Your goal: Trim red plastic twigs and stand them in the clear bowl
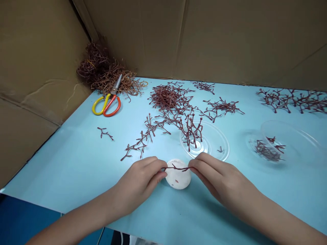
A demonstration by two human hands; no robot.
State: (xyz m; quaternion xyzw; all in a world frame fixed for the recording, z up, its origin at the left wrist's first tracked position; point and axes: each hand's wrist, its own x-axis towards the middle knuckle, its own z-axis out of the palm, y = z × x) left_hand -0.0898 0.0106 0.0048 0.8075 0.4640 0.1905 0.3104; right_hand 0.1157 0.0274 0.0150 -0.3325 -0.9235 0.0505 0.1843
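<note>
Well, the left hand (pixel 139 183) and right hand (pixel 219 177) are nearly closed, each pinching one end of a thin red-brown twig (pixel 177 168) over a white lump (pixel 178 177) (flecked with red). Just beyond the right hand lies a clear plate (pixel 219 136) holding more twigs; further ahead of the hands sit a twig pile (pixel 165 97) and scissors (pixel 116 86).

Bright, even light; soft shadows; sharp focus.
</note>
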